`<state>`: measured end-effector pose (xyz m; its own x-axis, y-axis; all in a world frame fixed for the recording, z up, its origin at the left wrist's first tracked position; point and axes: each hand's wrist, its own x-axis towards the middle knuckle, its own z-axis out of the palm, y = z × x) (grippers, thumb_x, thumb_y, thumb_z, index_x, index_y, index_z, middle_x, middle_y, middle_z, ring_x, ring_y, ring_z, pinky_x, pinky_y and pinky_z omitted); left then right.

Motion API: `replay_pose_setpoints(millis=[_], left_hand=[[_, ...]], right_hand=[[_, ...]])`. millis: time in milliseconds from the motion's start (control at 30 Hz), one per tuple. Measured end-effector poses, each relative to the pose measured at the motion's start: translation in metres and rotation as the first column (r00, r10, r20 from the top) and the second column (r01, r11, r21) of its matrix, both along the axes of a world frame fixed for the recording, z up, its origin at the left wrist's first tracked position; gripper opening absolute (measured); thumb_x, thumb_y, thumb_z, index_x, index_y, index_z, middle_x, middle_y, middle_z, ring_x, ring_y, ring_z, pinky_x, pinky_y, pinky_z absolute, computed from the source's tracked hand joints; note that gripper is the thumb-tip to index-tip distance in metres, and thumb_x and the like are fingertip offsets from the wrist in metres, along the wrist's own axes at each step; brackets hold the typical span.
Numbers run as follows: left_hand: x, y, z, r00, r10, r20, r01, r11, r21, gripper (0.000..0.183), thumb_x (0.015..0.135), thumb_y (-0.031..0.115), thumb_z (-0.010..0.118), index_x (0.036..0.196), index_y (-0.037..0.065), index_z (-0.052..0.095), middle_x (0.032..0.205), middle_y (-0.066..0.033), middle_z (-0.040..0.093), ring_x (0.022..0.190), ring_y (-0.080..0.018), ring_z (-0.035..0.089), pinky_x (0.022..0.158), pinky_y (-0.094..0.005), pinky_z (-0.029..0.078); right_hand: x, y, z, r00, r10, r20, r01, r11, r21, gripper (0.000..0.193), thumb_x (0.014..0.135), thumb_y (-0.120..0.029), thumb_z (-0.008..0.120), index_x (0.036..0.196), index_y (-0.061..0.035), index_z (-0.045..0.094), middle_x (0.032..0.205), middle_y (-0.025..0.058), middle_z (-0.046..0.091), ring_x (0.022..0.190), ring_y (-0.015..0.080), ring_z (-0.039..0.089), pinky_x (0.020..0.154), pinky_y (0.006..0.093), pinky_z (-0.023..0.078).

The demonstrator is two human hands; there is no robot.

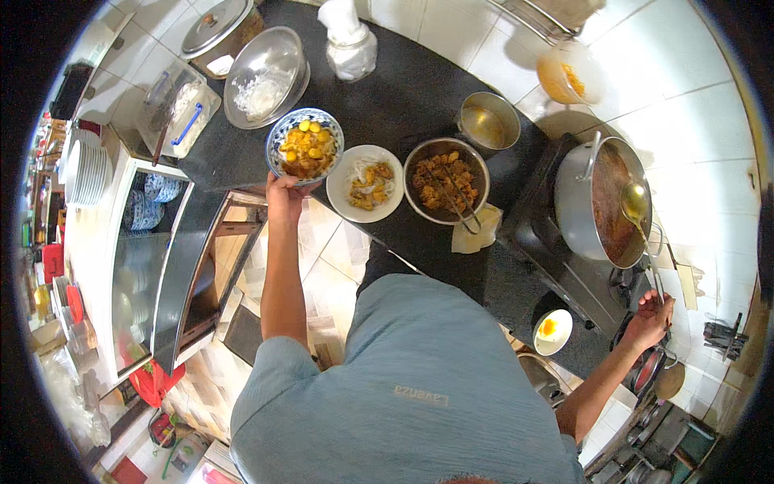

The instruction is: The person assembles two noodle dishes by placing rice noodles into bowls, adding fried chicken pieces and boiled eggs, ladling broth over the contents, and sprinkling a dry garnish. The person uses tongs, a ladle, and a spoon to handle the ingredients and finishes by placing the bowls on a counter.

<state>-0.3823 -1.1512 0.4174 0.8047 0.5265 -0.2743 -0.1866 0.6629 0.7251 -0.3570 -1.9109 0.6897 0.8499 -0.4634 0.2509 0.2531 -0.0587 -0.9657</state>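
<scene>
My left hand (285, 196) grips the lower rim of a blue-and-white patterned bowl (275, 160) at the counter's left. Orange-brown food topped with several small yellow balls fills it. Right beside that bowl stands a white bowl (337, 198) of pale noodles and yellow-brown pieces. Over on the right, my right hand (651, 319) is closed round the long handle of a ladle (636, 203). The ladle's shiny head is over the reddish-brown liquid inside a large metal pot (574, 211); whether it touches the liquid I cannot tell.
A steel bowl (413, 206) of browned food with tongs sits mid-counter, a small pot (500, 137) behind it. A stove (556, 254) carries the large pot. Noodles lie in a strainer bowl (286, 48) at the back left. A white bowl (556, 343) stands near my right forearm.
</scene>
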Motion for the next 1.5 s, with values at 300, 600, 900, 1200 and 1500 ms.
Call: replay_pose_setpoints(millis=[300, 600, 900, 1200, 1500], left_hand=[[0.013, 0.069, -0.112, 0.993, 0.105, -0.052, -0.113, 0.974, -0.195, 0.079, 0.07, -0.006, 0.054, 0.146, 0.006, 0.04, 0.144, -0.0233, 0.049, 0.127, -0.0537, 0.052, 0.094, -0.0716, 0.055], [0.034, 0.08, -0.168, 0.992, 0.076, -0.104, -0.106, 0.938, -0.329, 0.094, 0.064, 0.0, 0.06, 0.153, -0.001, 0.031, 0.153, -0.0248, 0.042, 0.135, -0.0522, 0.046, 0.107, -0.0734, 0.045], [-0.014, 0.031, -0.188, 0.835, -0.494, -0.243, 0.437, 0.863, -0.252, 0.062, 0.088, 0.021, 0.071, 0.144, 0.008, 0.047, 0.14, -0.0149, 0.056, 0.133, -0.0397, 0.052, 0.107, -0.0685, 0.046], [-0.014, -0.096, -0.147, 0.92, -0.371, -0.129, 0.294, 0.869, -0.399, 0.056, 0.103, 0.012, 0.056, 0.154, 0.003, 0.036, 0.157, -0.0217, 0.042, 0.142, -0.0417, 0.045, 0.11, -0.0686, 0.044], [-0.054, -0.077, 0.006, 0.905, -0.389, -0.173, 0.37, 0.919, -0.133, 0.056, 0.101, 0.016, 0.059, 0.152, 0.001, 0.041, 0.152, -0.0215, 0.049, 0.139, -0.04, 0.049, 0.115, -0.062, 0.041]], right_hand=[[0.029, 0.016, -0.017, 0.99, -0.113, -0.081, 0.091, 0.966, -0.242, 0.049, 0.103, -0.037, 0.064, 0.124, 0.0064, 0.058, 0.101, 0.0193, 0.07, 0.089, 0.0284, 0.072, 0.075, 0.0365, 0.059], [0.034, 0.048, -0.021, 0.982, -0.13, -0.137, -0.005, 0.707, -0.707, 0.03, 0.104, -0.025, 0.064, 0.114, 0.0022, 0.072, 0.098, 0.0085, 0.072, 0.081, 0.0151, 0.067, 0.073, 0.0307, 0.057], [0.045, 0.076, -0.02, 0.938, -0.152, -0.31, -0.042, 0.842, -0.539, 0.029, 0.103, -0.023, 0.066, 0.114, 0.0032, 0.07, 0.086, 0.0103, 0.07, 0.07, 0.0146, 0.068, 0.059, 0.0279, 0.056], [0.036, 0.047, -0.022, 0.959, -0.097, -0.265, 0.12, 0.99, 0.071, 0.033, 0.104, -0.03, 0.059, 0.107, 0.0024, 0.062, 0.083, 0.0161, 0.069, 0.065, 0.0224, 0.071, 0.054, 0.0335, 0.058], [-0.006, 0.015, -0.003, 0.973, -0.167, -0.162, 0.198, 0.96, 0.199, 0.03, 0.103, -0.027, 0.059, 0.1, 0.0021, 0.061, 0.08, 0.0175, 0.067, 0.062, 0.0256, 0.07, 0.052, 0.035, 0.057]])
